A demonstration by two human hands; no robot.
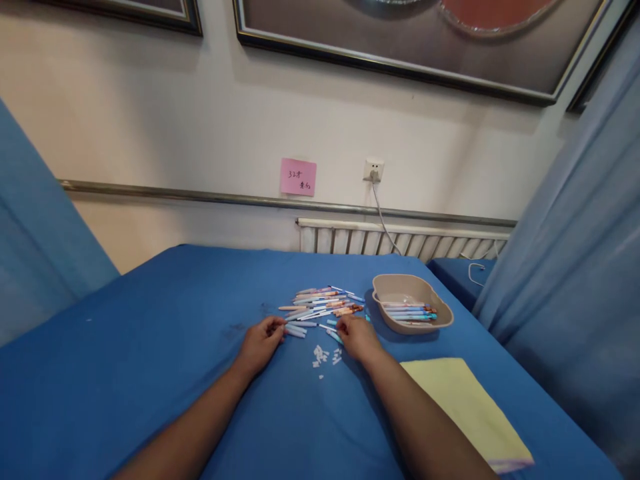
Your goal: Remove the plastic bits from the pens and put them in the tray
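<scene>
My left hand (264, 340) rests on the blue cloth with fingers curled closed at the end of a pale grey-blue pen barrel (305, 324). Another pale barrel (296, 331) lies just below it. Opposite, my right hand (359, 337) pinches a thin white pen refill (327, 327) whose dark tip points toward the left-hand barrel. By the right fingertips lies a teal pen part (334, 337). Beyond both hands spreads a loose pile of pens and pen parts (320, 303). Small white pieces (320, 355) are scattered between my forearms.
A beige plastic basin (445, 319) with several pens (411, 312) stands right of the pile. A folded yellow cloth (465, 400) lies near my right forearm. Blue curtains (575, 267) hang on both sides. A radiator (350, 237) and a plugged-in cable (383, 217) are at the wall.
</scene>
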